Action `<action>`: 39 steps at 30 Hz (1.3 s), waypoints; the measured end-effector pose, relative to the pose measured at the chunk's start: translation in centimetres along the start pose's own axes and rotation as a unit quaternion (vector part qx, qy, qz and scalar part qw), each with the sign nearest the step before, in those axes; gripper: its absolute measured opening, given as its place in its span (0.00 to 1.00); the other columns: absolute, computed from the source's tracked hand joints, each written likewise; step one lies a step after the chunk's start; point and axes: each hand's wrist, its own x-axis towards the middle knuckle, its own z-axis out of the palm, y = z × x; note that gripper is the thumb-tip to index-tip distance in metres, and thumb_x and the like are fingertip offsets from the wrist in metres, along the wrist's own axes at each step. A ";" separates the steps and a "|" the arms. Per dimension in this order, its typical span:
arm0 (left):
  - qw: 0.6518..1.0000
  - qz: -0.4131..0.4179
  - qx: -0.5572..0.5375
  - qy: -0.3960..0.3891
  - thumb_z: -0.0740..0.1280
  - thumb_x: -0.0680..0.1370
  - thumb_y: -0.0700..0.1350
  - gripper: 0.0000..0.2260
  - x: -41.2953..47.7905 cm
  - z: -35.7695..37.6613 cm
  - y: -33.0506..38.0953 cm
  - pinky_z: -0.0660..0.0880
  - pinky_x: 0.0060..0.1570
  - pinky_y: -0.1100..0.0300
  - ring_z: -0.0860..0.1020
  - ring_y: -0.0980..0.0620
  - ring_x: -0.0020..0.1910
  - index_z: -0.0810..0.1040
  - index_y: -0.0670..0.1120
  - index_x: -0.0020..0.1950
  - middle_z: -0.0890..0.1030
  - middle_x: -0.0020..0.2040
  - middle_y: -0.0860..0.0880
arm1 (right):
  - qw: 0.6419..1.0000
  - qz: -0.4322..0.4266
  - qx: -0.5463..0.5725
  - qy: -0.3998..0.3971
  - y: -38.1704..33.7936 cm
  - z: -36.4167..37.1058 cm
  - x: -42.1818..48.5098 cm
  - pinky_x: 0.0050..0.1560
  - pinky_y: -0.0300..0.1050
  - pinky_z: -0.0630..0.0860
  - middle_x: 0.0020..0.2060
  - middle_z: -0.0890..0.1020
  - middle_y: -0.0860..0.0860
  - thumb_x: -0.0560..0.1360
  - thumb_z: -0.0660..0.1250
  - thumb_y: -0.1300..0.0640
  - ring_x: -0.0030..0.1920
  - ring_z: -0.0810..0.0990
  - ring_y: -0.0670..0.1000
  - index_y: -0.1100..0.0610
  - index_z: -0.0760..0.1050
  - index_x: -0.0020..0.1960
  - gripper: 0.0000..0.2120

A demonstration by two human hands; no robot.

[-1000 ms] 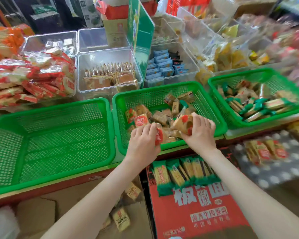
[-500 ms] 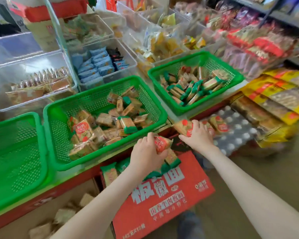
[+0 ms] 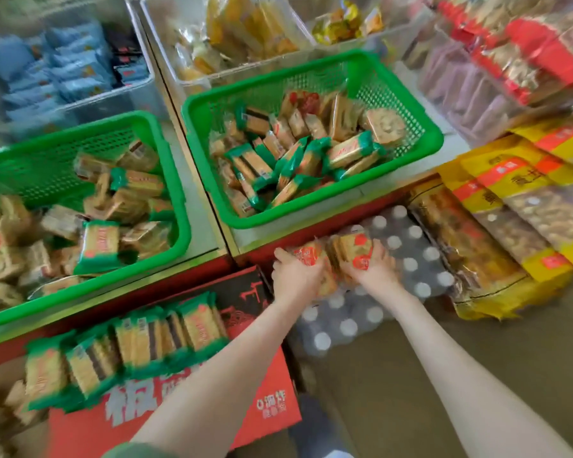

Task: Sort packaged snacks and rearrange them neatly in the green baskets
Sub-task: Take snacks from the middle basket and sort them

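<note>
Left hand and right hand each grip red-labelled snack packets, held below the worktop's front edge over capped bottles; likely one kind gathered apart from the mixed green baskets.

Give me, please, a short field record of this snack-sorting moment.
left hand: grips a red packet
right hand: grips a second red packet
place: both hands below the shelf edge, over a bottle pack
left basket: jumbled mixed packets
right basket: jumbled packets, many green-wrapped
carton: green row of packets standing on top
</note>
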 end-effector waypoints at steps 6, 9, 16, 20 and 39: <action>0.996 0.023 0.083 -0.005 0.64 0.77 0.62 0.43 0.7 2.0 1.3 0.62 0.67 0.47 0.63 0.36 0.70 0.46 0.37 0.77 0.60 0.72 0.35 | 0.995 -0.084 -0.035 -0.030 1.4 -0.7 -0.2 0.71 0.54 0.57 0.76 0.58 0.57 0.79 0.59 0.41 0.74 0.57 0.60 0.57 0.45 0.79 0.38; 0.994 0.050 0.096 -0.004 0.62 0.79 0.59 0.38 -0.4 1.7 1.5 0.64 0.65 0.47 0.63 0.37 0.69 0.47 0.40 0.78 0.60 0.72 0.38 | 0.989 -0.127 -0.069 0.029 1.2 -0.8 -0.8 0.71 0.56 0.58 0.75 0.59 0.57 0.80 0.58 0.43 0.74 0.58 0.59 0.57 0.47 0.79 0.36; 0.964 0.197 0.176 0.022 0.63 0.77 0.45 0.25 -3.4 -1.9 0.8 0.71 0.60 0.50 0.70 0.42 0.64 0.62 0.43 0.72 0.68 0.67 0.43 | 0.953 -0.253 -0.088 0.144 -2.9 -0.9 -2.5 0.63 0.57 0.69 0.65 0.73 0.59 0.77 0.63 0.51 0.65 0.71 0.60 0.63 0.66 0.71 0.27; 0.943 0.299 0.133 0.060 0.61 0.80 0.44 0.19 -5.0 -6.7 -0.4 0.69 0.60 0.59 0.71 0.48 0.65 0.68 0.43 0.70 0.71 0.67 0.46 | 0.926 -0.342 -0.050 0.152 -7.7 -0.8 -4.3 0.53 0.54 0.75 0.56 0.79 0.58 0.77 0.54 0.50 0.54 0.77 0.58 0.63 0.73 0.65 0.24; 0.841 0.308 0.407 0.177 0.71 0.62 0.32 0.23 4.4 -39.5 -23.6 0.77 0.51 0.46 0.80 0.38 0.53 0.82 0.46 0.57 0.81 0.56 0.40 | 0.860 -0.433 -0.242 -0.119 -37.2 15.1 -9.2 0.52 0.55 0.75 0.70 0.65 0.57 0.82 0.53 0.44 0.62 0.72 0.61 0.50 0.46 0.79 0.30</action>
